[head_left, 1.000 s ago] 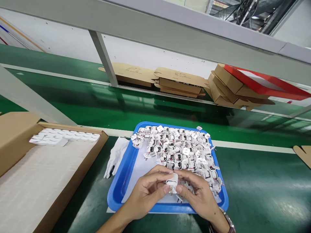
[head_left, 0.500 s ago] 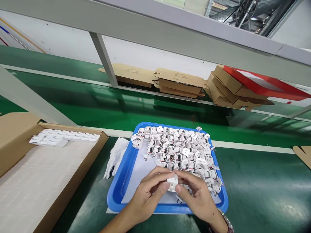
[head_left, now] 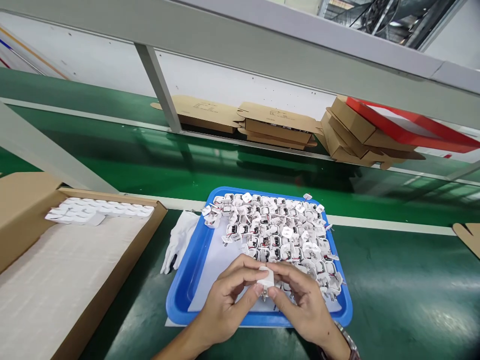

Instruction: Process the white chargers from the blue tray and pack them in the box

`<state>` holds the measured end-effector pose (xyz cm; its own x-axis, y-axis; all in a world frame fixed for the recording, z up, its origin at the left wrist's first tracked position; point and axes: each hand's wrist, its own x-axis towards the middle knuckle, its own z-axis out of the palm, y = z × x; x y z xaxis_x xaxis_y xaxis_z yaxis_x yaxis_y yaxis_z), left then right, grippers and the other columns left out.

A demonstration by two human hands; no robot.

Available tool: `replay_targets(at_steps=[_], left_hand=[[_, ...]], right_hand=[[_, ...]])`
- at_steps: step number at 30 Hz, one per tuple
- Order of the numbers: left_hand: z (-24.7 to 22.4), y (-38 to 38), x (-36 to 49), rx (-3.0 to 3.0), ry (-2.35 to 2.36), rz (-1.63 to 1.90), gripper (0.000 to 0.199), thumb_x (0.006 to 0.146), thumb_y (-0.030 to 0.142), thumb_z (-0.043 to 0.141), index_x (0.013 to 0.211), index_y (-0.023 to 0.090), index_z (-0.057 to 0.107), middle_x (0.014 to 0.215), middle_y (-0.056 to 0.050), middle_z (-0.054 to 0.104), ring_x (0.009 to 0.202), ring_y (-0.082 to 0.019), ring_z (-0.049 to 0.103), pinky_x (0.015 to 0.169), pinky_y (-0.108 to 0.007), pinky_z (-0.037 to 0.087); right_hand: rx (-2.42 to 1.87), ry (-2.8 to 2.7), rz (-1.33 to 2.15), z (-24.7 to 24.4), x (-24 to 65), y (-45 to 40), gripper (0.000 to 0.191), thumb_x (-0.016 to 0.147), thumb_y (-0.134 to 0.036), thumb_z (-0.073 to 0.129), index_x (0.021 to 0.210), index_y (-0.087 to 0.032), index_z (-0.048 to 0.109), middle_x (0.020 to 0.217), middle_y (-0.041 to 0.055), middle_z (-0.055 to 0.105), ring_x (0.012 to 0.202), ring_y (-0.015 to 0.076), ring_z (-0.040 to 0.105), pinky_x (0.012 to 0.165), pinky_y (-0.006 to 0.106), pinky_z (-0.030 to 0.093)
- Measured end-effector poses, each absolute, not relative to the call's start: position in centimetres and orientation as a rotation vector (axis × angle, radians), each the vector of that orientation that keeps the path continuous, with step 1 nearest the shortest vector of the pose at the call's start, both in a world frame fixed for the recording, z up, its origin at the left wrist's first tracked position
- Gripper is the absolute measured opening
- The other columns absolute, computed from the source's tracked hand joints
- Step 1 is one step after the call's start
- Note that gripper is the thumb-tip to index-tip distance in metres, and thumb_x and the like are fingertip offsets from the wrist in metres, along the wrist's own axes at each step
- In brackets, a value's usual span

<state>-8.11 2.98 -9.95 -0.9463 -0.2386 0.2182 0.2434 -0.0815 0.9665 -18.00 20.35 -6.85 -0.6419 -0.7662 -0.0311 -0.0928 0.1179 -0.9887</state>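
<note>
Between the fingertips of both hands sits a small white plug-in charger, its metal prongs pointing down toward me. My left hand pinches it from the left, and my right hand grips it from the right. Both hands are over the near edge of a blue tray. Many open white charger housings with dark parts and red wires inside stand in rows on the tray's white liner. My fingers cover part of the held charger and some housings behind it.
At the left, an open cardboard box holds rows of white pieces at its far end. A white glove lies between box and tray. Flat cardboard boxes and a red box lid rest on the shelf behind, under a grey beam.
The charger has been tilted in my fingers, so its prongs now point downward and its smooth side shows. Both hands stay in nearly the same place.
</note>
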Motion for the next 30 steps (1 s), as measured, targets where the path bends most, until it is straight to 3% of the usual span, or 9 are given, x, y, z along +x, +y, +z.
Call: replay_targets(at_steps=[8, 12, 15, 19, 24, 30], left_hand=[[-10.5, 3.2, -8.3, 0.074, -1.858, -2.139, 0.021, 0.101, 0.025, 0.063, 0.115, 0.029, 0.077, 0.109, -0.008, 0.064, 0.085, -0.018, 0.068, 0.068, -0.030, 0.059], [-10.3, 2.9, -8.6, 0.107, -1.838, -2.201, 0.023, 0.103, 0.029, 0.060, 0.120, 0.030, 0.076, 0.120, -0.011, 0.068, 0.107, -0.024, 0.069, 0.087, -0.038, 0.061], [-10.2, 2.5, -8.7, 0.102, -1.829, -2.290, 0.027, 0.104, 0.032, 0.059, 0.125, 0.029, 0.075, 0.133, -0.012, 0.065, 0.129, -0.029, 0.062, 0.106, -0.044, 0.054], [-10.8, 2.7, -9.2, 0.119, -1.731, -2.391, 0.041, 0.092, 0.032, 0.076, 0.132, 0.025, 0.068, 0.141, -0.015, 0.054, 0.125, -0.030, 0.064, 0.098, -0.040, 0.060], [-10.5, 2.6, -9.4, 0.216, -1.863, -2.029, 0.036, 0.088, 0.028, 0.079, 0.122, 0.022, 0.071, 0.121, -0.012, 0.060, 0.107, -0.024, 0.068, 0.088, -0.035, 0.062], [-4.9, -2.4, -5.2, 0.404, -2.248, -1.327, 0.039, 0.092, 0.027, 0.075, 0.130, 0.026, 0.066, 0.127, -0.010, 0.071, 0.118, -0.027, 0.066, 0.102, -0.042, 0.056]], right_hand=[[-0.825, 1.918, -1.471, -7.3, -18.2, 20.7, 0.035, 0.102, -0.032, 0.064, 0.137, -0.031, 0.066, 0.131, 0.0089, 0.072, 0.118, 0.0248, 0.071, 0.104, 0.041, 0.058], [-0.757, 1.945, -1.426, -7.4, -18.6, 21.1, 0.044, 0.102, -0.037, 0.065, 0.145, -0.029, 0.060, 0.135, 0.0105, 0.073, 0.121, 0.0262, 0.072, 0.104, 0.042, 0.060], [-0.781, 2.032, -1.446, -7.6, -19.0, 21.2, 0.040, 0.104, -0.037, 0.062, 0.143, -0.029, 0.062, 0.134, 0.0102, 0.074, 0.122, 0.0260, 0.072, 0.102, 0.041, 0.061], [-0.942, 2.263, -1.485, -8.2, -19.2, 21.2, 0.030, 0.104, -0.033, 0.060, 0.133, -0.027, 0.068, 0.127, 0.0094, 0.077, 0.115, 0.0258, 0.075, 0.098, 0.039, 0.064], [-1.266, 2.513, -1.461, -8.6, -19.1, 21.7, 0.027, 0.101, -0.025, 0.064, 0.127, -0.029, 0.071, 0.122, 0.0070, 0.077, 0.113, 0.0266, 0.074, 0.088, 0.034, 0.067], [-1.661, 2.517, -1.527, -9.3, -19.5, 22.5, 0.033, 0.099, -0.027, 0.066, 0.131, -0.030, 0.072, 0.121, 0.0057, 0.078, 0.108, 0.0311, 0.076, 0.079, 0.038, 0.070]])
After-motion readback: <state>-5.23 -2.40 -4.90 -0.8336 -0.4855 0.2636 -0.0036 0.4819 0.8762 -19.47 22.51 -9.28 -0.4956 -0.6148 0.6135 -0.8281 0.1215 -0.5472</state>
